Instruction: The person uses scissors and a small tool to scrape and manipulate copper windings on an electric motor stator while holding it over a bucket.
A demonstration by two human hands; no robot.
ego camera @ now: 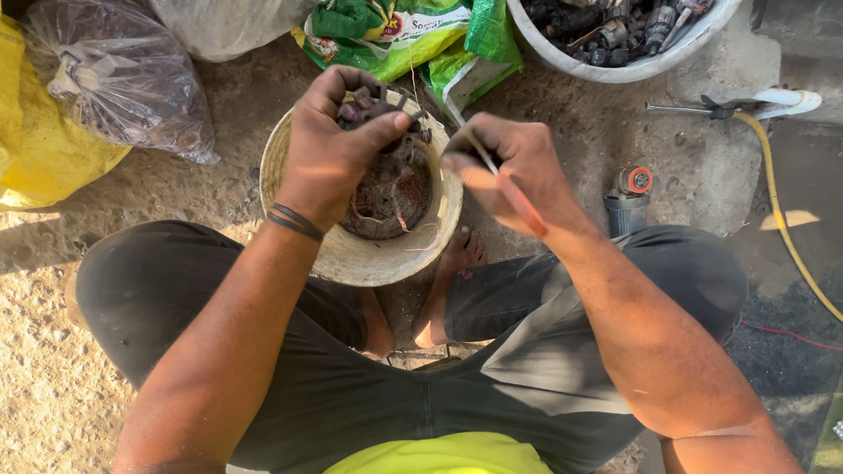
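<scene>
A dark motor part [370, 106] is gripped in the closed left hand [328, 151] over a pale bucket [366, 258] so scraps are caught, while a thin red-handled tool [515, 197] is pinched in the right hand [523, 171].

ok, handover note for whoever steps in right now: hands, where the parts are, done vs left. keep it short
Left hand: closed on a dark, wire-wound metal part, held over the small bucket.
Right hand: grips a thin red-handled tool, tip pointed toward the part, beside the bucket rim.
Small bucket sits on the ground between the person's feet and holds a tangle of reddish wire.
Large white tub at upper right is full of similar dark motor-like parts.
Done: some wire is already in the bucket. Left: the part in hand still has windings; the tub is still loaded.
</scene>
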